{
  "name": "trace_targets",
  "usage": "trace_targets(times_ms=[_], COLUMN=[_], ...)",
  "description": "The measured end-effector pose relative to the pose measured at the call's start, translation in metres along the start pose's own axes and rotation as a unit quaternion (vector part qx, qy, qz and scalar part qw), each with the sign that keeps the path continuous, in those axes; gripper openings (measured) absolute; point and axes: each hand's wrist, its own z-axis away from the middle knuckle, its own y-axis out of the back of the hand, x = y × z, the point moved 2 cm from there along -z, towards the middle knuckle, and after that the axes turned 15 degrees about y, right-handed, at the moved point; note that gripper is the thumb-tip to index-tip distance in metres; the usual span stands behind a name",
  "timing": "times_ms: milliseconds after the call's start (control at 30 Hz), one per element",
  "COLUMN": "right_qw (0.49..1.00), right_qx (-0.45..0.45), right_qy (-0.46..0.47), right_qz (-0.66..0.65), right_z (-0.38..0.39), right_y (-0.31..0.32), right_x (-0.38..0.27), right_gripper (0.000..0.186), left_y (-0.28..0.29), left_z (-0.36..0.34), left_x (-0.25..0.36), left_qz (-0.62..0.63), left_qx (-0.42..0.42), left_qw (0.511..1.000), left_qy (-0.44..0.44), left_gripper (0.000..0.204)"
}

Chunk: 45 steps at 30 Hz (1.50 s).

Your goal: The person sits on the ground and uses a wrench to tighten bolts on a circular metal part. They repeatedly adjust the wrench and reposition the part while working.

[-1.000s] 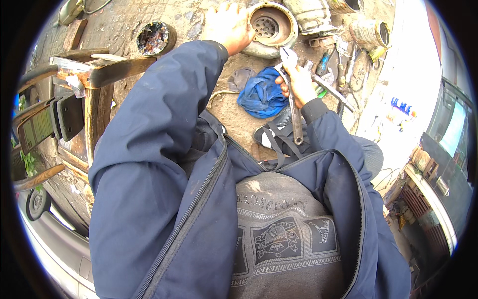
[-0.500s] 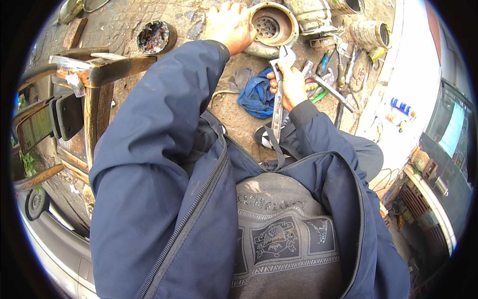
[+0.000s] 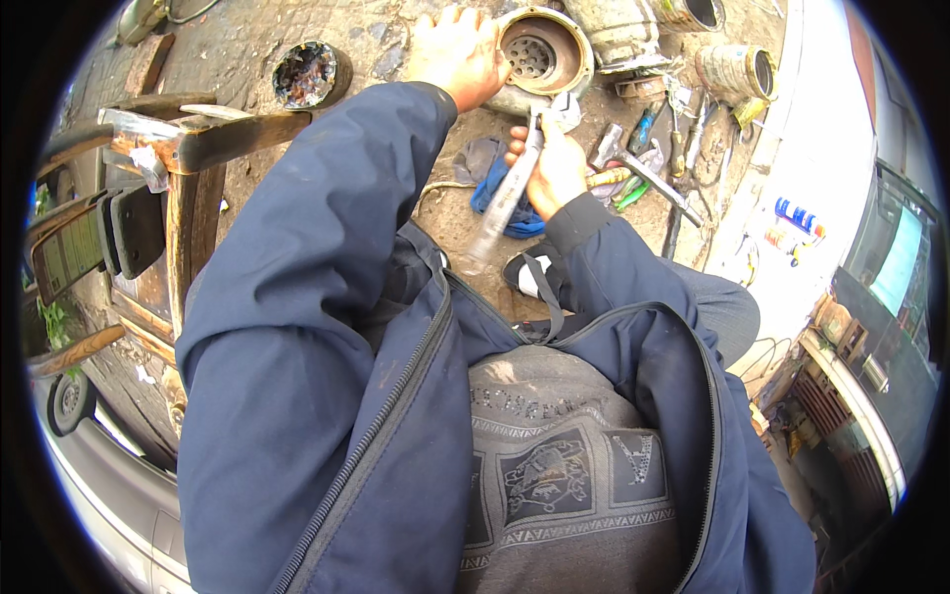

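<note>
My left hand [image 3: 457,57] grips the left side of a round metal housing [image 3: 586,57], its thumb near the rim. Inside the housing lies a round plate pierced with holes. In my right hand [image 3: 555,170] is an adjustable wrench [image 3: 508,201], held near its head with the handle slanting down toward me, its far end blurred. The wrench jaws [image 3: 566,109] are at the near edge of the housing. Below that hand, a blue cloth [image 3: 520,220] lies partly hidden on the ground.
To the right lie a hammer [image 3: 648,176], several hand tools and a blue-handled screwdriver [image 3: 643,127]. An open can [image 3: 737,71] and a larger metal casing [image 3: 616,35] are farther back. At left stand a container of small parts [image 3: 311,76] and a wooden chair frame [image 3: 183,238].
My right hand has moved slightly left and up; the wrench handle has swung left, from nearly upright to slanted. My left hand stays on the housing.
</note>
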Motion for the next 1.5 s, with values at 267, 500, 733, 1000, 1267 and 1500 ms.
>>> trace_targets(times_ms=[267,500,733,1000,1267,1500], right_qw=[0.998,0.903,-0.159,-0.103,0.553,0.928], right_qx=[0.012,-0.164,-0.566,-0.513,-0.335,-0.125], right_qy=[0.028,-0.112,0.424,0.625,0.247,-0.035], right_qz=[-0.052,0.381,0.689,0.58,0.722,0.348], right_z=[-0.02,-0.036,-0.077,-0.074,-0.071,-0.007], right_y=[-0.019,0.042,-0.106,-0.089,0.034,0.053], right_x=[0.014,-0.093,-0.166,-0.179,-0.17,-0.082], right_gripper=[0.035,0.038,0.024,0.017,0.028,0.015], left_y=[0.009,0.01,0.006,-0.002,-0.004,-0.005], left_z=[0.003,0.005,0.002,-0.001,0.0,0.003], left_x=[0.003,0.004,0.007,0.001,0.003,0.004], left_qz=[-0.005,0.024,-0.004,0.06,0.028,0.061], left_qx=[0.014,-0.021,-0.03,-0.045,-0.035,-0.019], left_qw=[1.0,0.999,0.999,0.997,0.999,0.998], left_qy=[-0.001,0.04,0.03,0.031,0.031,0.028], left_gripper=[0.039,0.051,0.059,0.05,0.052,0.059])
